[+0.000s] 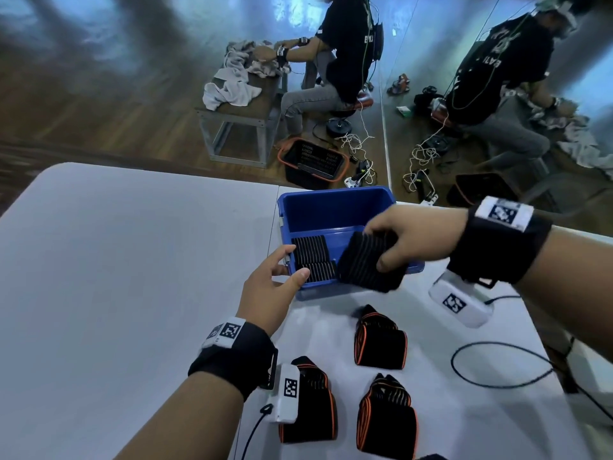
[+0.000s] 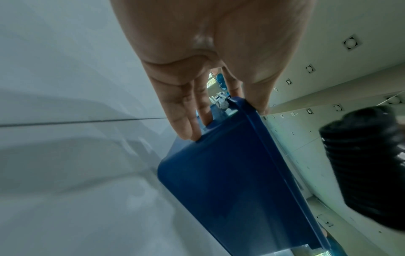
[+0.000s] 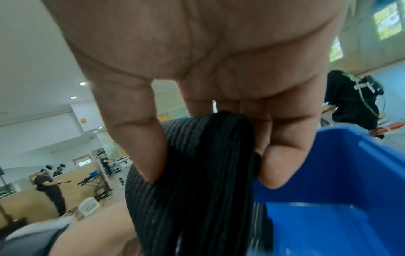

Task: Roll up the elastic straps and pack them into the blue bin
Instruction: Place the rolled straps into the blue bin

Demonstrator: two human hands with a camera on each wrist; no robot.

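The blue bin (image 1: 335, 207) (image 2: 230, 181) (image 3: 350, 173) stands on the white table (image 1: 132, 260). Black rolled straps (image 1: 311, 257) lie in its front left part. My right hand (image 1: 376, 249) (image 3: 210, 175) grips a rolled black strap (image 1: 361, 263) (image 3: 197, 190) (image 2: 363, 155) between thumb and fingers, over the bin's front rim. My left hand (image 1: 293, 263) (image 2: 223, 121) pinches the bin's left wall, thumb over the rim and fingers on the outside. Three folded black straps with orange edges (image 1: 379, 340) (image 1: 308, 400) (image 1: 386, 416) lie on the table in front of the bin.
A black cable (image 1: 497, 363) loops over the table's right side near its edge. The table's left half is bare white surface. Beyond the far edge, a black basket (image 1: 313, 161) sits on the floor and a person works at another table.
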